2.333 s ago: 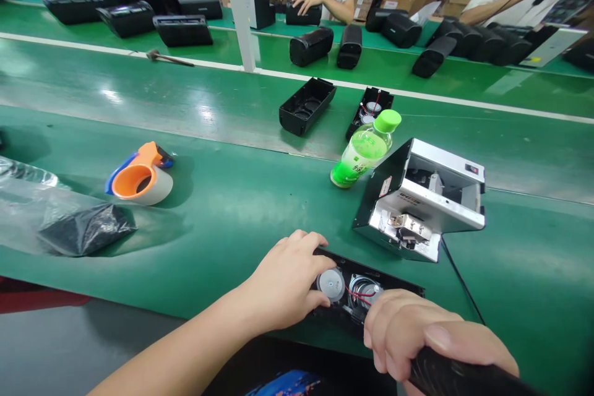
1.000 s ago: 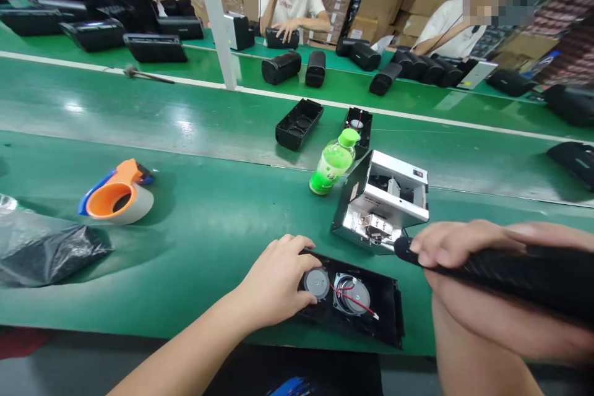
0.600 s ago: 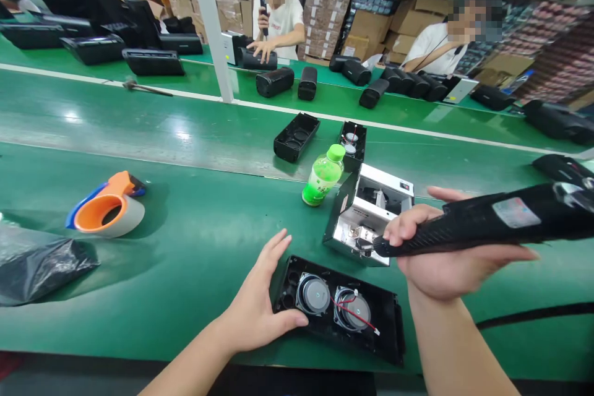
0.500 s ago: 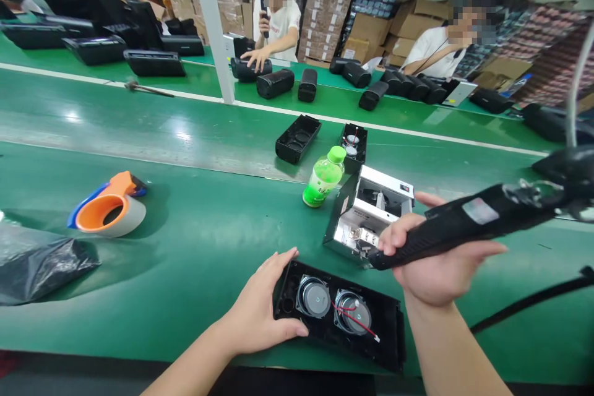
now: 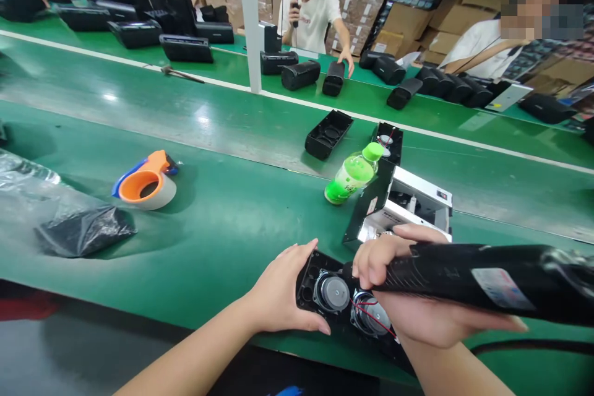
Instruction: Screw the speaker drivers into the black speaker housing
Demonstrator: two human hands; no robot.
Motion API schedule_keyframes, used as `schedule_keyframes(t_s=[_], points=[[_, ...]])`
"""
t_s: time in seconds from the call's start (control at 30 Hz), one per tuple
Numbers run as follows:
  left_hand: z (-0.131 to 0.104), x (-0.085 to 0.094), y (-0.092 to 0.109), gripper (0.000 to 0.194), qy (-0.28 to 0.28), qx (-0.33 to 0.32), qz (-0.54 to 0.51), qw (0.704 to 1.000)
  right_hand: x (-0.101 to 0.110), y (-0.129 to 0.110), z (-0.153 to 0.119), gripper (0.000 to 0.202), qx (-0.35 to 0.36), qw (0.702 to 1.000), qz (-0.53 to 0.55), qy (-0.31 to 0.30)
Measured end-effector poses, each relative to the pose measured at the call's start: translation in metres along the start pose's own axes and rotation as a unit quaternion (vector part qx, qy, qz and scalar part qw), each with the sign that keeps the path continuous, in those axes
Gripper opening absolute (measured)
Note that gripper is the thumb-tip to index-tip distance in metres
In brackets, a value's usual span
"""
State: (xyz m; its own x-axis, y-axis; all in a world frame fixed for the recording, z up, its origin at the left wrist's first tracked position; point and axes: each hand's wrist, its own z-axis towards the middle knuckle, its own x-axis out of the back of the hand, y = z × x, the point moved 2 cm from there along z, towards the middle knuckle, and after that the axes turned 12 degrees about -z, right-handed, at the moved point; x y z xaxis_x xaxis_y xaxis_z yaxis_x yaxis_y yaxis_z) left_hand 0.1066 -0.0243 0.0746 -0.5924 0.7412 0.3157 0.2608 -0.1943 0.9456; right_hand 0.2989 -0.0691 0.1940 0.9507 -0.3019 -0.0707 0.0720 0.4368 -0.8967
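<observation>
On the green bench before me lies a black speaker housing (image 5: 344,324) with two round speaker drivers (image 5: 335,292) and thin red wires. My left hand (image 5: 281,297) grips its left end, thumb along the near edge and fingers at the far edge. In my right hand (image 5: 417,315) is a black electric screwdriver (image 5: 445,273), held nearly level. Its front end reaches over the housing's far edge, between the drivers; the bit's tip is hidden. My right hand and wrist cover the housing's right part.
Just beyond stands a white-and-black box machine (image 5: 422,182), with a tilted green bottle (image 5: 350,176) against it. An open black shell (image 5: 328,134) lies farther back. Leftward are a tape dispenser (image 5: 147,184) and a plastic bag (image 5: 83,229). People work at the opposite bench among several black speakers (image 5: 301,75).
My right hand has brought the screwdriver from the box machine down over the housing. The view has shifted, and the bottle now leans. Across the bench, a co-worker's hand has moved to another speaker.
</observation>
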Motion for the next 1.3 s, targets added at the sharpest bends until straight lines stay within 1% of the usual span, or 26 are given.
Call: schedule_keyframes(t_s=[0.07,0.17,0.3,0.5,0.8,1.03,1.3], points=[[0.001,0.000,0.001,0.150,-0.003,0.004,-0.001,1.000,-0.004,0.010,0.000,0.093,0.011,1.000,0.016,0.001],[0.001,0.000,0.002,0.149,-0.004,0.001,0.002,1.000,-0.006,0.017,-0.001,0.094,-0.003,1.000,0.010,-0.003],[0.001,-0.001,0.000,0.149,0.002,-0.009,0.009,1.000,-0.007,0.020,0.000,0.097,0.003,1.000,0.001,0.005],[0.001,-0.001,0.001,0.148,0.003,-0.025,0.005,1.000,-0.007,0.022,0.001,0.092,0.010,1.000,-0.007,-0.020],[0.001,-0.001,0.001,0.147,0.011,-0.043,0.007,0.999,-0.007,0.028,-0.003,0.094,-0.009,1.000,-0.017,-0.024],[0.001,-0.001,0.001,0.143,0.026,-0.063,0.008,0.998,-0.013,0.038,-0.001,0.086,-0.018,0.999,-0.014,-0.031],[0.001,-0.002,-0.001,0.141,0.022,-0.058,-0.017,0.998,-0.017,0.044,-0.003,0.087,-0.019,0.999,-0.014,-0.027]])
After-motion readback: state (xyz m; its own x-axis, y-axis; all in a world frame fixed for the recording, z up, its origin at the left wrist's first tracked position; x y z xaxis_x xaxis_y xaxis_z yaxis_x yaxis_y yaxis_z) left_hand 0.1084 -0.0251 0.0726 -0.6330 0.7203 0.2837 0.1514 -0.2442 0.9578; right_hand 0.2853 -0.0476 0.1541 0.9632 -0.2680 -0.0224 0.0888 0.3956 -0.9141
